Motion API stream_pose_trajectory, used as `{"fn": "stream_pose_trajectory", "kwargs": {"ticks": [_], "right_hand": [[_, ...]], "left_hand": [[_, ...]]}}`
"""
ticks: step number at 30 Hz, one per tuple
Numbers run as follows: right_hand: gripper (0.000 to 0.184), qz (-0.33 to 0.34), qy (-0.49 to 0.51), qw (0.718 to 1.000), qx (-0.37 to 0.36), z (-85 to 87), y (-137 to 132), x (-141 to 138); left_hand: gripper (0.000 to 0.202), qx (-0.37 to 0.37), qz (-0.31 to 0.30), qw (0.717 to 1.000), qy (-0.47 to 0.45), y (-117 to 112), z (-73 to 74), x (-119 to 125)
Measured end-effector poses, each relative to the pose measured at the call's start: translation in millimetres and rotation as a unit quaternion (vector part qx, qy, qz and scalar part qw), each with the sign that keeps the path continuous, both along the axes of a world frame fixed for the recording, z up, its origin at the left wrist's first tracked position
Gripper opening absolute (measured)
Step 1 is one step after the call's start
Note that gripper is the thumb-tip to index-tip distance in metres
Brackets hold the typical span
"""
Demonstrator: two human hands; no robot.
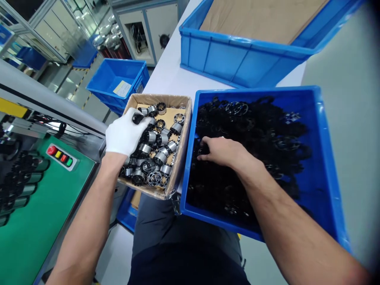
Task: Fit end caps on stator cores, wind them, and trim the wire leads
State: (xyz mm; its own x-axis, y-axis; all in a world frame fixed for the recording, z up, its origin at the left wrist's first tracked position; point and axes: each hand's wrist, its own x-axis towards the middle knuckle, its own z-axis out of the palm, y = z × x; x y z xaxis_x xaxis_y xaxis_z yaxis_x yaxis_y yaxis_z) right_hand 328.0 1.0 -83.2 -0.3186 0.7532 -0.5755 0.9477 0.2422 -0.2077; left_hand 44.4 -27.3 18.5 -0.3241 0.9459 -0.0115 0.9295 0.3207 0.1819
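My left hand (124,132), in a white glove, is over a plastic-lined cardboard box (186,134). Its thumb and fingers curl around a dark part (137,118), mostly hidden by the glove. Several silver cylindrical cores with black toothed ends, like motor stators (160,158), lie loosely in that box. My bare right hand (221,151) reaches into a deep blue bin (323,158) heaped with black plastic parts (246,126). Thumb and forefinger are closed around a black plastic part (203,149) near the bin's left wall; its outline blends into the heap.
Behind the bin, a larger blue crate (237,59) with cardboard inside stands on a white table (166,67). More blue crates (115,79) stand at back left. A green workbench (38,225) carries a button panel (63,157) and rows of cores (23,186).
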Motion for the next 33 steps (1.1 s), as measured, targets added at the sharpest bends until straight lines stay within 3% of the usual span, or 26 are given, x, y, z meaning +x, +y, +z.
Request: {"fn": "stream_pose_trajectory", "kwargs": {"ticks": [3,5,6,7,8,11,13,15,17,18,20,23,26,27,29,30,33], "right_hand": [[0.038,0.006,0.005,1.000,-0.003,-0.6,0,-2],[0.032,0.002,0.015,1.000,0.000,-0.7,2,1],[0.029,-0.002,0.021,1.000,0.002,-0.8,3,3],[0.024,-0.008,0.027,1.000,0.005,-0.8,4,5],[0.018,-0.015,0.034,0.999,0.009,-0.5,5,7],[0.014,-0.038,0.064,0.997,0.032,2.7,6,10],[0.020,-0.057,0.086,0.993,0.059,7.2,6,12],[0.021,-0.080,0.108,0.987,0.088,13.9,6,13],[0.018,-0.131,0.182,0.966,0.127,22.7,5,14],[0.015,-0.164,0.244,0.945,0.145,27.8,4,14],[0.013,-0.222,0.396,0.878,0.149,38.6,0,12],[0.017,-0.223,0.572,0.786,0.068,52.8,-13,0],[0.021,-0.175,0.676,0.716,-0.004,58.7,-29,-18],[0.021,-0.156,0.701,0.696,-0.016,58.6,-34,-24],[0.017,-0.126,0.735,0.666,-0.026,56.4,-42,-34],[0.016,-0.119,0.743,0.658,-0.027,55.0,-45,-37],[0.012,-0.124,0.745,0.655,-0.005,51.4,-51,-42]], "left_hand": [[0.054,0.004,-0.013,1.000,-0.006,20,-6.4,-1],[0.058,0.064,-0.008,0.992,-0.105,29,-9.3,-6],[0.060,0.111,0.011,0.974,-0.198,32,-9.5,-9],[0.061,0.156,0.045,0.936,-0.312,33,-8.5,-11],[0.061,0.184,0.086,0.875,-0.440,34,-6.3,-13],[0.060,0.170,0.216,0.611,-0.742,24,6.8,-14],[0.050,0.148,0.270,0.474,-0.825,11,16.5,-9],[0.039,0.147,0.305,0.401,-0.852,-5,23.3,-2],[0.028,0.127,0.300,0.371,-0.870,-22,26.7,7],[0.024,0.107,0.283,0.373,-0.877,-30,27.5,11],[0.019,0.065,0.223,0.405,-0.884,-46,28.4,21],[0.037,0.047,0.151,0.502,-0.850,-63,26.4,37],[0.023,0.047,0.125,0.608,-0.783,-74,14.3,52],[0.035,0.050,0.115,0.641,-0.758,-77,8.0,56],[0.068,0.085,0.103,0.700,-0.702,-81,-5.6,65],[0.074,0.106,0.106,0.726,-0.671,-83,-11.6,68],[0.066,0.140,0.097,0.779,-0.604,-89,-21.7,76]]}}
